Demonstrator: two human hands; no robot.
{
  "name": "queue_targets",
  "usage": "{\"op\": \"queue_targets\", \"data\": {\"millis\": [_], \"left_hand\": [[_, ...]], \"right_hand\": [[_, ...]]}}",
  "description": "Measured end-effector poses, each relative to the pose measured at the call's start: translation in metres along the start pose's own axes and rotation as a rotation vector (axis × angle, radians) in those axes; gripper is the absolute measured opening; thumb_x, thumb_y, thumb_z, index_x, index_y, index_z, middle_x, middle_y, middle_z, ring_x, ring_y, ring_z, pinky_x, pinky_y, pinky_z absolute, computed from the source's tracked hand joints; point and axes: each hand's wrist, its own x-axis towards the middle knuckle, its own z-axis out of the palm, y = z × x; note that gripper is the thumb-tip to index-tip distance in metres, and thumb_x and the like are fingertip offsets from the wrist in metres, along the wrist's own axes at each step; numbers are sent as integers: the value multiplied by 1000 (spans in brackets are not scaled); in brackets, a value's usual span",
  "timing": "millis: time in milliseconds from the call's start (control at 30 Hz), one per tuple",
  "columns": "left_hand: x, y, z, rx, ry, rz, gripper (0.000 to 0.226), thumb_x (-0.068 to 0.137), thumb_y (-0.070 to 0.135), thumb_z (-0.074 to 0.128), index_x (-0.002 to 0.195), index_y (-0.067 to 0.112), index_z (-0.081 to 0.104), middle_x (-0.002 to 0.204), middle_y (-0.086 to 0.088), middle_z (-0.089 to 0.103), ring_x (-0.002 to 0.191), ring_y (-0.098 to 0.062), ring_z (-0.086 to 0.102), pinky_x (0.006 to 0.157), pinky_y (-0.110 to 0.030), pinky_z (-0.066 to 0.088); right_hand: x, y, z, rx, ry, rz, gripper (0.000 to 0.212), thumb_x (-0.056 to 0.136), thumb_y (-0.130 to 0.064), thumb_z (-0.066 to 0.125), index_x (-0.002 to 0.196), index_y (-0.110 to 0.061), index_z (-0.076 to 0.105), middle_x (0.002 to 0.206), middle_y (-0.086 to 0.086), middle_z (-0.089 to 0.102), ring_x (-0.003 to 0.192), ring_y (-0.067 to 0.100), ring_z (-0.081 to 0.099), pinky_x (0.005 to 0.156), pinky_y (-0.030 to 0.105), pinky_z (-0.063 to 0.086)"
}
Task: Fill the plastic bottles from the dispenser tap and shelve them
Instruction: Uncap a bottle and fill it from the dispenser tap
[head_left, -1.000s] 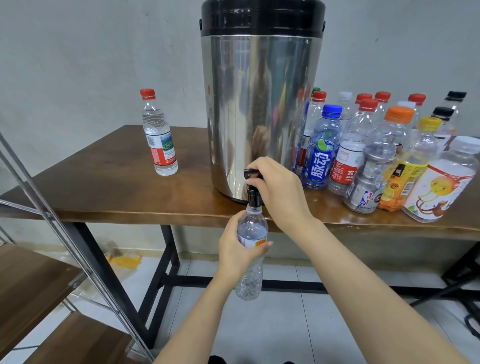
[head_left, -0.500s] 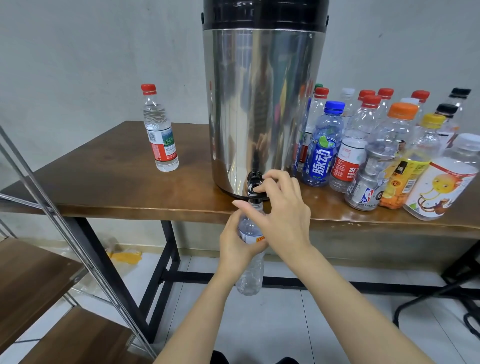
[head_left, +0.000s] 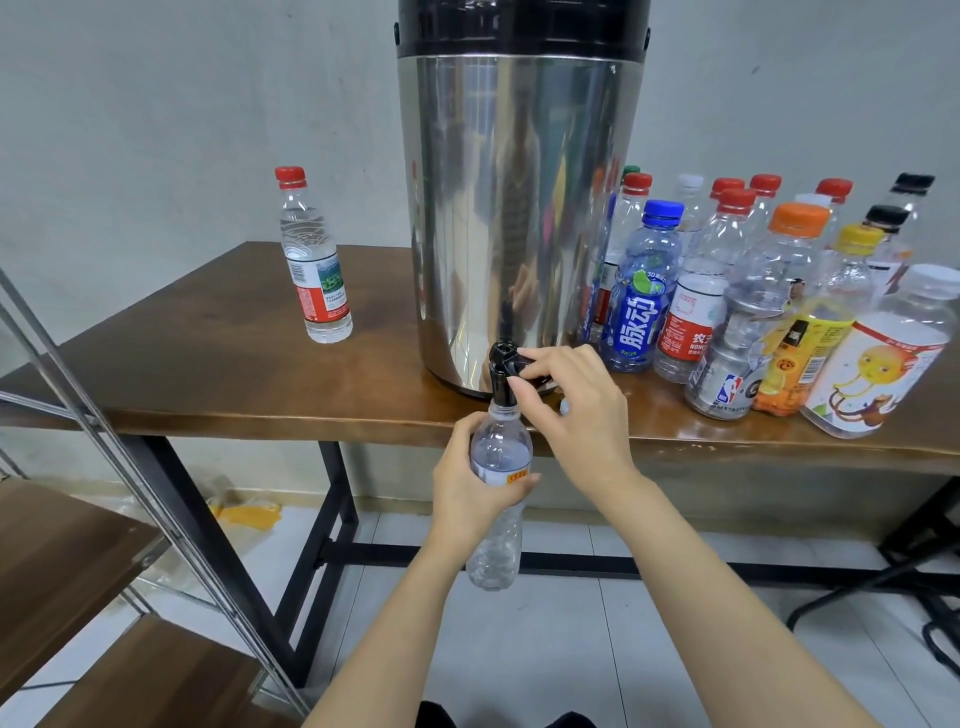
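From my head camera, my left hand (head_left: 475, 486) is wrapped around the clear plastic bottle (head_left: 497, 493), holding it upright below the bench (head_left: 208, 364) edge with its open mouth right under the black tap (head_left: 503, 371) of the steel dispenser (head_left: 519, 208). My right hand (head_left: 574, 415) is pinched on the tap's lever, fingertips closed around it. The bottle looks mostly empty, though I cannot tell whether water is running. One filled, red-capped bottle (head_left: 314, 260) stands alone on the far left of the bench; a crowd of capped bottles (head_left: 727, 291) waits to the right of the dispenser. The wooden shelf (head_left: 57, 566) sits low at near left.

The risk I see: the bottle hangs unsupported, so if my left hand drifts or squeezes the thin wall, its mouth could slip off the spout and water would hit the floor. Holding the lever too long would overflow it.
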Motion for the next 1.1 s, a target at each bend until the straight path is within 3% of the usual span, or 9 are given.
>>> {"op": "queue_targets", "data": {"millis": [300,533,667,1100], "left_hand": [[1,-2,0,10,0,-16,75,63,24,94,115,49,45,120,24,59,112,8,55,86,-7,46],[0,-1,1,8,5,-18,75,63,21,94,113,48,45,118,27,57,110,14,53,83,-3,43],[1,-2,1,2,-6,-21,76,63,23,94,119,44,45,121,19,59,113,1,57,82,-4,44],[2,-12,10,-37,-16,56,82,62,14,94,130,27,51,133,11,52,122,-3,52,96,-11,44]], "right_hand": [[-7,2,16,88,113,12,26,93,-31,57,89,-7,66,106,-5,69,90,4,55,70,23,51],[-7,2,19,170,125,40,22,92,-29,59,88,-8,64,109,-17,60,84,15,60,66,36,54],[-8,1,19,175,138,42,22,92,-29,58,89,-7,64,108,-16,60,87,14,61,67,35,54],[-9,2,20,183,126,62,25,92,-32,57,90,-9,65,110,-15,61,91,11,61,67,32,54]]}}
